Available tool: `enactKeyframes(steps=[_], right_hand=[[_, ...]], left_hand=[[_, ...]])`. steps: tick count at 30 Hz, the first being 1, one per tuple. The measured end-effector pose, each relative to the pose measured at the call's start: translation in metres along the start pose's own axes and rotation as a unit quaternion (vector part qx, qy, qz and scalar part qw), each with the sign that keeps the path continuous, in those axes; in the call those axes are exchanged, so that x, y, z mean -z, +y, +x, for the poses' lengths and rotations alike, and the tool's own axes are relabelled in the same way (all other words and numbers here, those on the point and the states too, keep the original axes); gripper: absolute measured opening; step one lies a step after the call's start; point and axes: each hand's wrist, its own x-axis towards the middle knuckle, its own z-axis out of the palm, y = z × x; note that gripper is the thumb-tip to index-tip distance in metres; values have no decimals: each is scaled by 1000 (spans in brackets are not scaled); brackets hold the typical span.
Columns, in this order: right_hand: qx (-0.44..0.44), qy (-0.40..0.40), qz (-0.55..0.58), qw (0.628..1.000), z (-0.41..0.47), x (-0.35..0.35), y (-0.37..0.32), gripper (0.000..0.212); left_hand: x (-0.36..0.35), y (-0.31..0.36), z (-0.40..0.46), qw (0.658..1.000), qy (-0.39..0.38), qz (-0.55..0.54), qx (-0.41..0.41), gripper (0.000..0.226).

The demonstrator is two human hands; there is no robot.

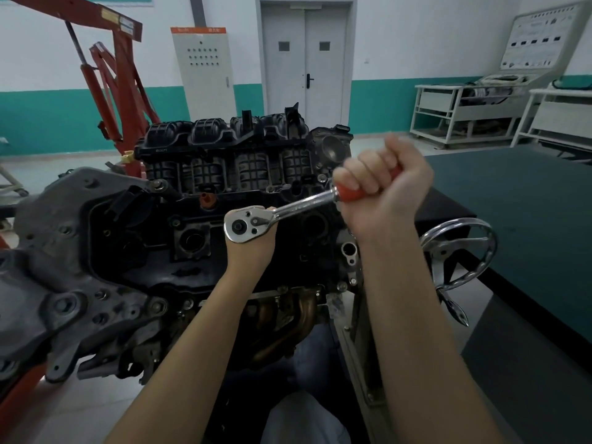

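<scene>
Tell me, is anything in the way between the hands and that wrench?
No, nothing visible. The right hand grips the wrench by its orange handle, and the left hand is tucked right under its silver head. What lies between that head and the engine is hidden.

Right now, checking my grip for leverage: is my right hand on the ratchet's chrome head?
No, the right hand grips the ratchet by its red handle.

Both bare arms reach forward and up from the bottom. The right grip is a tight fist, knuckles to the left, wrapped round the ratchet handle. The left grip is lower and further left. It cups the ratchet's head from behind, with one fingertip peeking over the top.
</scene>
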Motion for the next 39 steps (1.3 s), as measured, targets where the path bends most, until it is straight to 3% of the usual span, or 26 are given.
enactKeyframes(steps=[4, 10, 13, 22, 24, 33, 36, 39], right_hand=[[-21, 4, -11, 1000, 9, -7, -1, 41], [104, 67, 64, 990, -54, 22, 27, 39], [125, 71, 84, 986, -64, 27, 31, 34], [-56, -12, -59, 997, 19, -18, -1, 39], [-53, -6, -57, 997, 21, -21, 0, 38], [112, 75, 80, 988, -73, 31, 31, 35], [94, 43, 49, 993, -52, 22, 20, 34], [14, 29, -13, 999, -9, 2, 3, 41]], left_hand=[[-1, 4, -2, 999, 19, -20, 24, 43], [0, 2, -2, 998, 60, 0, 27, 54], [-1, 3, -1, 998, 56, -3, 34, 51], [1, 2, -2, 999, 14, -12, 28, 49], [1, 4, -1, 999, 14, -12, 31, 48], [-2, 4, -2, 998, 50, -2, 24, 55], [0, -1, 1, 999, 30, 10, 17, 54], [1, -5, 2, 999, 35, 9, 13, 51]])
